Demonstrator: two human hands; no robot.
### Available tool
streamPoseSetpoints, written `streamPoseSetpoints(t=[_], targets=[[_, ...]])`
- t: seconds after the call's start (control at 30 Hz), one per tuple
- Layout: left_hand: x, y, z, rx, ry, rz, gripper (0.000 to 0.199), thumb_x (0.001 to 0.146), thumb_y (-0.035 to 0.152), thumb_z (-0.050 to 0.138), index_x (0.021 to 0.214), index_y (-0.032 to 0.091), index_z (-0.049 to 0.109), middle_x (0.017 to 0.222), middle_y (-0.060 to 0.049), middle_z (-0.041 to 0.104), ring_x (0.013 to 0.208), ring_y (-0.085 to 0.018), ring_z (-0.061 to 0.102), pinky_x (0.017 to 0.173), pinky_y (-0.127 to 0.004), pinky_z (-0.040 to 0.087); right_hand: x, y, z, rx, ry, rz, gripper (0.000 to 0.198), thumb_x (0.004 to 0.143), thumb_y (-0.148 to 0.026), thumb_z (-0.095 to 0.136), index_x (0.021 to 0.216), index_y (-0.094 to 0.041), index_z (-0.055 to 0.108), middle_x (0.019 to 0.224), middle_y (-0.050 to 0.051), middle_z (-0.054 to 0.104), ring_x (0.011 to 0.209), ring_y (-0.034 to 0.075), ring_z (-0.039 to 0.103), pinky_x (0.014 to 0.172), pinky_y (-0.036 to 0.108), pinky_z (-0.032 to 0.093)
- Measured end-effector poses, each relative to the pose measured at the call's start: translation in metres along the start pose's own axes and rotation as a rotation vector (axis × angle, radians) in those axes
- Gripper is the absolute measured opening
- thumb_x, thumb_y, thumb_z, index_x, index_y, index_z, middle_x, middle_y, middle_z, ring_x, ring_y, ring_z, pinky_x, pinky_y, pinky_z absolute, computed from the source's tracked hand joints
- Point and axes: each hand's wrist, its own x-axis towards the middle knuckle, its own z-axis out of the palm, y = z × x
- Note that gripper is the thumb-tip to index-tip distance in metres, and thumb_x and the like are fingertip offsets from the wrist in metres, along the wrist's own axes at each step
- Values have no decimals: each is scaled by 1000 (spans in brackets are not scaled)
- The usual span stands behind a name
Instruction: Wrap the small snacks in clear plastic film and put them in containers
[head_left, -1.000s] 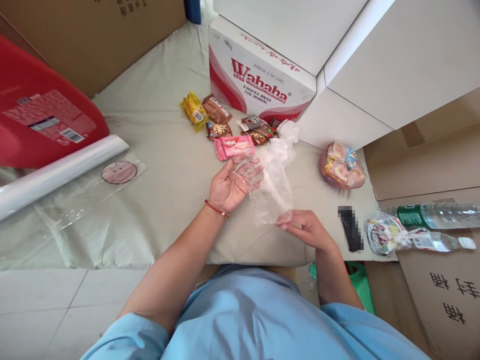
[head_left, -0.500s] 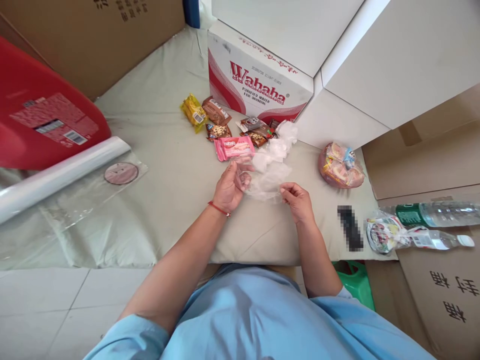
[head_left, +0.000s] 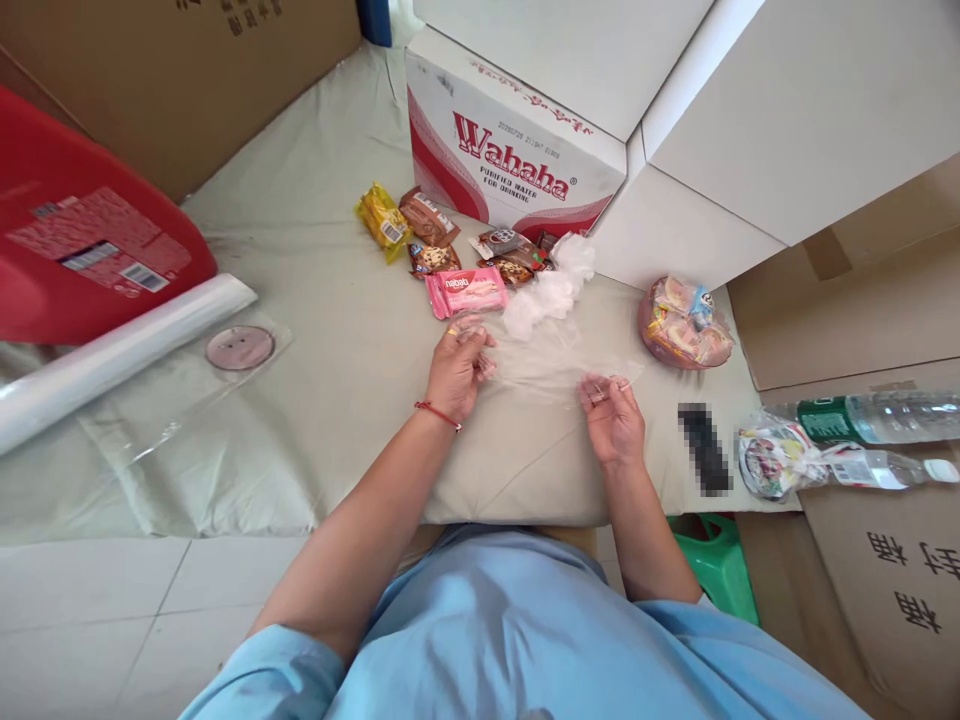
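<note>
A thin clear plastic bag (head_left: pixel 536 365) is stretched between my two hands above the cloth. My left hand (head_left: pixel 456 372) is closed on its left end, thumb over the fingers. My right hand (head_left: pixel 613 420), palm turned up, grips the right end, with the film over its curled fingertips. Just beyond my left hand lies a pink nabati wafer packet (head_left: pixel 469 291). Crumpled white plastic bags (head_left: pixel 551 285) lie beside it. Behind are a yellow snack packet (head_left: pixel 383 220), a brown packet (head_left: pixel 429 217) and several small dark snack packets (head_left: pixel 510 255).
A Wahaha carton (head_left: pixel 510 150) stands at the back. On the left are a red jug (head_left: pixel 97 220) and a roll of clear plastic film (head_left: pixel 127 350). To the right sit a bowl of wrapped snacks (head_left: pixel 684 325), a pixelated dark object (head_left: pixel 705 450) and plastic bottles (head_left: pixel 900 415).
My right hand has moved slightly right and turned its palm up. The clear bag is pulled wider and flatter between my hands. My left fingers have closed further over its edge.
</note>
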Motion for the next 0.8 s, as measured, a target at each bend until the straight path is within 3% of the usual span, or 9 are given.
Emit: streamPoseSetpoints(t=[0.1,0.2,0.3,0.43,0.53,0.6,0.67,0.73,0.8], targets=[[-15,1,-5,68,17,-27,32,71,30,80,95,19,63,70,4,64,46,-6,50,41,-19,29,4,-3,-5,-23,46,48,43,71,-46,86,87,-27,50,65,-8,55,66,13,64,68,28,59],[-44,8,-18,159,107,-49,31,66,28,79,90,18,61,68,4,63,50,-6,51,46,-18,34,4,0,-12,-167,99,118,48,70,-50,85,89,-27,48,61,-11,48,48,8,51,41,20,40],[-78,18,-40,329,152,-111,39,64,31,82,92,18,59,69,4,63,50,-6,49,47,-19,33,0,6,-19,-297,90,144,47,73,-54,80,91,-27,46,62,-11,52,41,7,46,34,18,28],[-108,28,-70,489,249,-151,52,63,38,84,103,19,56,73,6,61,51,-9,51,47,-22,33,-3,11,-23,-370,47,149,42,78,-53,76,91,-26,46,65,-10,56,38,6,43,31,19,23],[-116,36,-77,681,351,25,46,73,46,78,105,21,56,87,-1,65,69,-16,62,58,-28,47,-3,9,-19,-384,2,145,39,80,-53,74,91,-26,48,66,-10,57,37,6,41,31,20,22],[-119,41,-70,895,351,243,44,82,49,71,113,21,58,107,-9,68,95,-23,68,78,-36,55,-4,7,-15,-400,-29,137,37,80,-53,73,91,-26,49,66,-9,57,36,6,40,31,21,21],[-120,44,-58,1133,193,486,58,85,54,70,131,22,55,134,-16,63,125,-32,62,102,-49,51,-7,4,-9,-410,-61,129,36,81,-53,73,90,-26,49,66,-9,57,36,6,40,31,22,22],[-120,39,-43,1335,-121,669,83,78,59,77,147,25,48,154,-19,52,146,-40,45,121,-61,33,-10,0,-5,-409,-88,119,35,81,-53,72,88,-26,50,66,-9,57,36,6,39,31,22,23],[-116,28,-31,1475,-441,738,96,71,59,84,153,27,45,162,-20,45,155,-46,31,126,-68,13,-13,-3,-3,-403,-100,108,35,82,-53,72,87,-26,50,66,-8,57,36,6,39,31,22,23]])
